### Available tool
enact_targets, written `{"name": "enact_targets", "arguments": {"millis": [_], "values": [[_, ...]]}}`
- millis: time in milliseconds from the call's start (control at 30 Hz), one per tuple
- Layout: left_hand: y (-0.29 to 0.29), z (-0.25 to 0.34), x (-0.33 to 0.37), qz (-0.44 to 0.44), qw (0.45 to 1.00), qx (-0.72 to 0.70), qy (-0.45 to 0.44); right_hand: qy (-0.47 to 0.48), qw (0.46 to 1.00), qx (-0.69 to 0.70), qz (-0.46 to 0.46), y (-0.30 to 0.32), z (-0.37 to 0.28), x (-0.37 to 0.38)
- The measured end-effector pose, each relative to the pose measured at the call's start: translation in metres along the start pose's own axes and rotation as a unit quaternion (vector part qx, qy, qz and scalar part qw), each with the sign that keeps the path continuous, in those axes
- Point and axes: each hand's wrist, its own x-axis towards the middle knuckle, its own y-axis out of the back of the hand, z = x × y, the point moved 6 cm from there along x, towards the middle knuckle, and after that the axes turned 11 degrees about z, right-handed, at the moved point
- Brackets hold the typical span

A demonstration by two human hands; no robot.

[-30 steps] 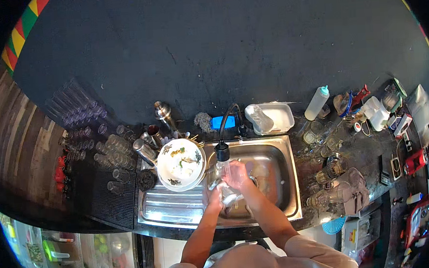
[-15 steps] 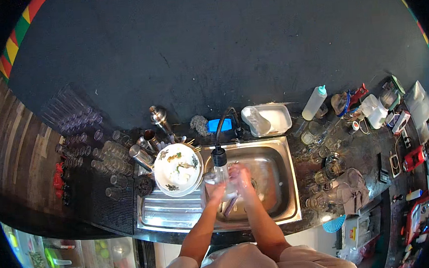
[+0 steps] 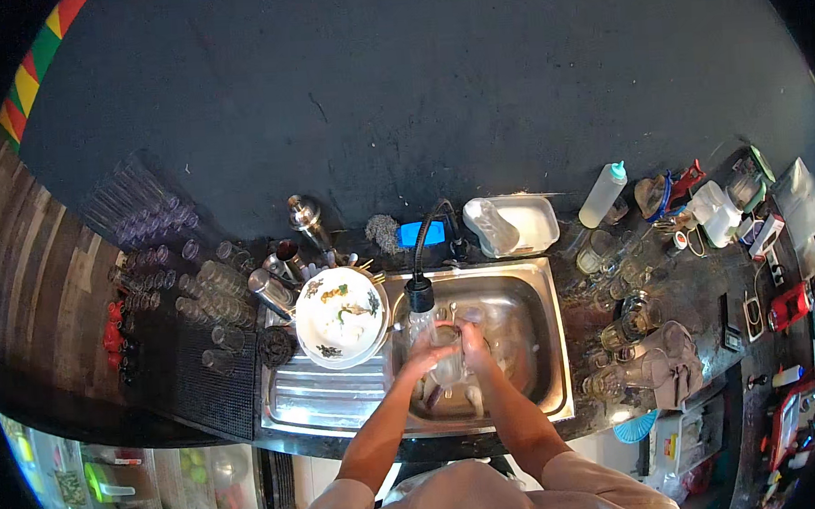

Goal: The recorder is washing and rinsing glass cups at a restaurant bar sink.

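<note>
Over the steel sink [image 3: 551,339], a clear glass [image 3: 448,368] is held between my two hands, below the black faucet head [image 3: 419,295] with water streaming down. My left hand [image 3: 423,358] wraps the glass from the left. On its right side and rim, my right hand [image 3: 473,344] is closed round it; its fingertips are partly hidden. Beneath them in the basin lie a purple-handled utensil [image 3: 435,395] and other pieces, blurred by water. A stack of white bowls [image 3: 336,313] with food scraps stands left of the basin.
Left of the ribbed drainboard [image 3: 323,400], glasses [image 3: 215,304] crowd a black mat. Behind the sink sit a blue sponge [image 3: 422,234], a wire scrubber [image 3: 383,232] and a white tray [image 3: 538,226]. Glass mugs [image 3: 631,320], a grey cloth [image 3: 677,359] and a squeeze bottle [image 3: 602,196] occupy the right counter.
The glass has tipped and come lower in the basin, and my hands have shifted round it. More of the pieces beneath show now. The view has moved slightly.
</note>
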Motion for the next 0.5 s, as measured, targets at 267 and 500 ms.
{"name": "enact_targets", "arguments": {"millis": [267, 500], "values": [[0.005, -0.118, 0.022, 0.105, 0.943, -0.203, 0.241, 0.114, 0.990, -0.034, 0.073, 0.009, -0.032, -0.037], [-0.013, -0.117, 0.046, 0.163, 0.870, -0.303, 0.352, 0.132, 0.985, -0.011, 0.108, 0.036, -0.050, -0.041]]}}
